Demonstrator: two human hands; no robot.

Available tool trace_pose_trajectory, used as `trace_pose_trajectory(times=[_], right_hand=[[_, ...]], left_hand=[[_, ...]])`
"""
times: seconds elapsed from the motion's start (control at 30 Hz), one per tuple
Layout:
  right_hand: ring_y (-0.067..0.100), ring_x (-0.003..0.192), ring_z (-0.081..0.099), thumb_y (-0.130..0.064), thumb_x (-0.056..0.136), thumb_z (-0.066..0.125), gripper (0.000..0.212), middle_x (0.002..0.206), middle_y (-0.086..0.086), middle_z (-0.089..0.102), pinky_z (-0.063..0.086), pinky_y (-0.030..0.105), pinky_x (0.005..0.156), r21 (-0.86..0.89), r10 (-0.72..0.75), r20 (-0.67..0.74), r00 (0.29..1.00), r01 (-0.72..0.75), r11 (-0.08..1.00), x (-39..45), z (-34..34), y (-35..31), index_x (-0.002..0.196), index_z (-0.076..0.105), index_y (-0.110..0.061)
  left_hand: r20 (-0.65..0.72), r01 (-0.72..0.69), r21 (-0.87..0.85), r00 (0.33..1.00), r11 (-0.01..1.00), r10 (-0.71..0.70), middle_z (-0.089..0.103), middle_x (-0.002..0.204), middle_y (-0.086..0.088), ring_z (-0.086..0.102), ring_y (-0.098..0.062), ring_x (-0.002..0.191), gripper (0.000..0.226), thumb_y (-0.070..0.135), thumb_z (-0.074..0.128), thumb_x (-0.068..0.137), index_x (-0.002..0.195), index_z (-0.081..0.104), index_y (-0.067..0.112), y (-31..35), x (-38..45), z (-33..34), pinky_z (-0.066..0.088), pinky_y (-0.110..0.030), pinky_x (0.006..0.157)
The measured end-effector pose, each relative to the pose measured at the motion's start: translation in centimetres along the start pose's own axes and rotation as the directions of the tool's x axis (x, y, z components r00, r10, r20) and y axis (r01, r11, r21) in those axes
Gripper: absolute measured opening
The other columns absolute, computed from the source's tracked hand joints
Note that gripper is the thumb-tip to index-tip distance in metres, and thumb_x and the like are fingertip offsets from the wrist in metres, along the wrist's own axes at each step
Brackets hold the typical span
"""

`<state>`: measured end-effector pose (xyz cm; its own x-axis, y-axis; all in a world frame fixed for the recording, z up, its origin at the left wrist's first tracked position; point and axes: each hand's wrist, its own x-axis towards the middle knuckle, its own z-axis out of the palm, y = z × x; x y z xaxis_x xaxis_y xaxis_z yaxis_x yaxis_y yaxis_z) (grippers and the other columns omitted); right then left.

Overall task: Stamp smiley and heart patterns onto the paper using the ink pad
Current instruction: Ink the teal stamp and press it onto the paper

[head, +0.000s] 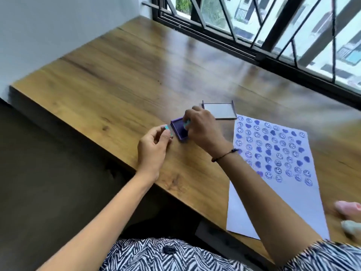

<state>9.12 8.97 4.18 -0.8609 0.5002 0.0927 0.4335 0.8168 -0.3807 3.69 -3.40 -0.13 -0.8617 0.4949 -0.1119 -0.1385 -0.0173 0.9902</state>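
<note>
A small purple ink pad (179, 132) lies open on the wooden table (125, 75). My right hand (203, 126) presses a teal stamp (186, 125) down onto the pad's inked face. My left hand (153, 149) holds a second teal stamp (168, 131) just left of the pad, touching its edge. To the right lies the white paper (277, 194), its upper part covered with rows of purple smileys and hearts (273, 149). My right forearm crosses the paper's left edge.
The ink pad's lid (219, 111) lies upside down behind the pad, near the paper's top corner. Blurred fingertips (348, 208) show at the right edge. A barred window (273, 26) runs along the far side. The table's near edge drops to dark floor on the left.
</note>
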Motion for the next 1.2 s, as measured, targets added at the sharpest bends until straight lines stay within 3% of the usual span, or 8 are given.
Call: trace_pose_trajectory(times=[0.3, 0.47, 0.63, 0.77, 0.93, 1.0, 1.1, 1.2], right_hand=[[0.032, 0.082, 0.055, 0.002, 0.07, 0.053, 0.013, 0.096, 0.015, 0.059, 0.05, 0.04, 0.062, -0.103, -0.116, 0.192, 0.975, 0.138, 0.985, 1.8, -0.4, 0.0, 0.081, 0.057, -0.002], [0.024, 0.069, 0.046, 0.003, 0.067, 0.053, 0.012, 0.091, 0.015, 0.059, 0.048, 0.041, 0.056, -0.097, -0.122, 0.179, 0.976, 0.141, 0.985, 1.6, 0.0, 0.4, 0.078, 0.056, -0.001], [0.033, 0.082, 0.056, 0.0, 0.072, 0.052, 0.013, 0.096, 0.017, 0.061, 0.049, 0.041, 0.063, -0.054, -0.099, 0.162, 0.982, 0.109, 0.993, 1.7, -0.1, -0.2, 0.082, 0.06, -0.001], [0.026, 0.082, 0.06, 0.001, 0.074, 0.058, 0.018, 0.087, 0.014, 0.067, 0.041, 0.022, 0.066, 0.282, 0.135, -0.032, 0.99, -0.121, 0.952, -0.7, -2.2, 1.2, 0.088, 0.069, 0.0], [0.008, 0.058, 0.052, -0.003, 0.072, 0.064, 0.021, 0.077, 0.007, 0.063, 0.04, 0.016, 0.052, 0.593, 0.552, -0.086, 0.83, -0.402, 0.697, -8.9, -5.8, 6.2, 0.089, 0.069, -0.013], [0.009, 0.059, 0.055, -0.004, 0.073, 0.065, 0.017, 0.077, 0.008, 0.065, 0.046, 0.019, 0.053, 0.623, 0.642, -0.079, 0.763, -0.465, 0.629, -12.2, -6.3, 7.9, 0.085, 0.066, -0.017], [0.014, 0.062, 0.057, -0.007, 0.076, 0.068, 0.019, 0.077, 0.007, 0.062, 0.056, 0.034, 0.067, 0.65, 0.749, -0.099, 0.655, -0.527, 0.547, -16.3, -6.2, 9.4, 0.073, 0.062, -0.025], [0.024, 0.07, 0.058, -0.011, 0.076, 0.068, 0.011, 0.078, 0.004, 0.061, 0.053, 0.047, 0.078, 0.54, 0.773, -0.199, 0.602, -0.591, 0.599, -18.4, -5.9, 10.3, 0.078, 0.064, -0.021]], left_hand=[[0.026, 0.031, 0.052, 0.999, 0.998, -0.033, 0.066, 0.081, -0.003, 0.061, -0.016, 0.076, 0.016, 0.016, 0.056, 0.085, 0.082, 0.063, 0.031, 0.6, 0.2, 0.1, 0.051, -0.033, 0.079], [0.038, 0.021, 0.087, 0.999, 0.996, -0.024, 0.067, 0.081, 0.001, 0.062, -0.015, 0.076, 0.014, 0.019, 0.056, 0.085, 0.083, 0.064, 0.031, 0.5, 0.1, -0.1, 0.052, -0.036, 0.079], [0.068, -0.008, 0.109, 0.998, 0.994, 0.001, 0.067, 0.082, -0.001, 0.061, -0.017, 0.08, 0.01, 0.023, 0.056, 0.084, 0.083, 0.064, 0.028, 0.6, 0.0, 0.5, 0.052, -0.041, 0.083], [0.172, -0.091, 0.128, 0.983, 0.988, 0.068, 0.066, 0.076, 0.004, 0.062, -0.015, 0.075, 0.008, 0.03, 0.055, 0.081, 0.083, 0.062, 0.029, 0.8, -1.1, 2.4, 0.053, -0.039, 0.081], [0.413, -0.152, 0.169, 0.908, 0.974, 0.07, 0.066, 0.082, 0.0, 0.064, -0.017, 0.08, 0.022, 0.03, 0.055, 0.081, 0.098, 0.061, 0.017, 0.9, -2.9, 5.9, 0.054, -0.043, 0.085], [0.529, -0.233, 0.22, 0.844, 0.947, 0.085, 0.068, 0.091, -0.008, 0.064, -0.023, 0.088, 0.021, 0.024, 0.055, 0.086, 0.103, 0.061, 0.012, 0.7, -3.6, 7.2, 0.052, -0.044, 0.086], [0.654, -0.346, 0.252, 0.749, 0.904, 0.105, 0.069, 0.101, -0.012, 0.064, -0.022, 0.091, 0.024, 0.018, 0.055, 0.087, 0.108, 0.06, 0.007, 0.3, -4.5, 9.2, 0.049, -0.025, 0.081], [0.743, -0.469, 0.223, 0.649, 0.854, 0.163, 0.068, 0.101, -0.014, 0.059, -0.015, 0.083, 0.023, 0.014, 0.056, 0.086, 0.106, 0.06, 0.004, 0.1, -5.1, 10.6, 0.042, -0.013, 0.07]])
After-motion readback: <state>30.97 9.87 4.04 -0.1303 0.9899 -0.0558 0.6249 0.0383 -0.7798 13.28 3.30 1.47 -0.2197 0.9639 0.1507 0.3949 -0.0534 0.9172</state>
